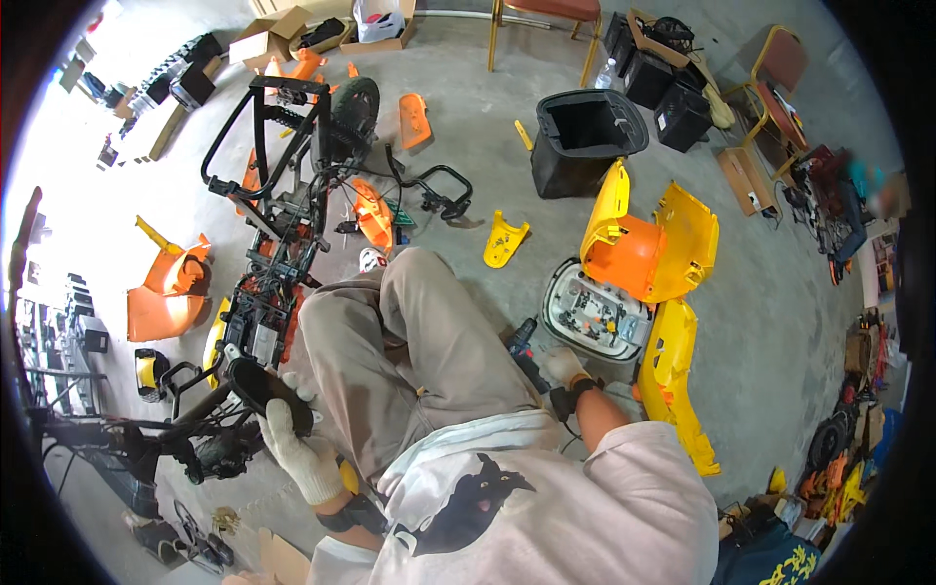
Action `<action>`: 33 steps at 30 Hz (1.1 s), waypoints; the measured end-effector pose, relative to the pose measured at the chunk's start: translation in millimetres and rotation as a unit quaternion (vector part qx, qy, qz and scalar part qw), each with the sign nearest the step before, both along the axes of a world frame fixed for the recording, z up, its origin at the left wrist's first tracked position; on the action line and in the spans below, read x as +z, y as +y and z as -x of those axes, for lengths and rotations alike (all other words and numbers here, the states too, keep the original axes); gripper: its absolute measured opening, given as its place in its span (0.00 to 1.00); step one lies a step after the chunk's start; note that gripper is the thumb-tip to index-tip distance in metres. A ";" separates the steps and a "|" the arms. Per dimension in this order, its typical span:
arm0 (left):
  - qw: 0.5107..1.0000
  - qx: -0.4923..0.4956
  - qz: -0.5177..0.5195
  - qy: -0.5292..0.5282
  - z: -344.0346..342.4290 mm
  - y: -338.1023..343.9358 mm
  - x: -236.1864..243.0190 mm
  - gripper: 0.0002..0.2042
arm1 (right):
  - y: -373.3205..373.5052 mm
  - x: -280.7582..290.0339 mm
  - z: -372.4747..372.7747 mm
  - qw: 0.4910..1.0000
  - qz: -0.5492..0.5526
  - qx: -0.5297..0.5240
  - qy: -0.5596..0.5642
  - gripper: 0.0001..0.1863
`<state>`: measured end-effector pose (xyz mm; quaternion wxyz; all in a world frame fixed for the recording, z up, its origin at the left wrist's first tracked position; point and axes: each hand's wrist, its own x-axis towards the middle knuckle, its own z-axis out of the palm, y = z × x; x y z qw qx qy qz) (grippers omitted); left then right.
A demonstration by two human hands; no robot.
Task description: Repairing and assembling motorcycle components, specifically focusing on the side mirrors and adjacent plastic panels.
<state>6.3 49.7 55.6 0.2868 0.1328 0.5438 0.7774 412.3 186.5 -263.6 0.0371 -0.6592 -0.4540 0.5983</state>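
stripped black bike frame [283, 229] on the left | pale-rimmed parts tray [603, 352] over right | black part [263, 388] by the frame, left hand [295, 456] closed round it | drill [524, 337] by right hand [563, 366], can't tell if gripped tbh

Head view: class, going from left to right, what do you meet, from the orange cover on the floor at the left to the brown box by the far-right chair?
Orange cover, left hand, drill, right hand, long yellow panel, brown box.
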 end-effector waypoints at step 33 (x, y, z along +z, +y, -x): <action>0.991 0.111 -0.067 0.033 20.5 40.0 11.3 0.39 | 39.1 -77.0 -13.6 0.984 -0.085 0.090 -0.131 0.20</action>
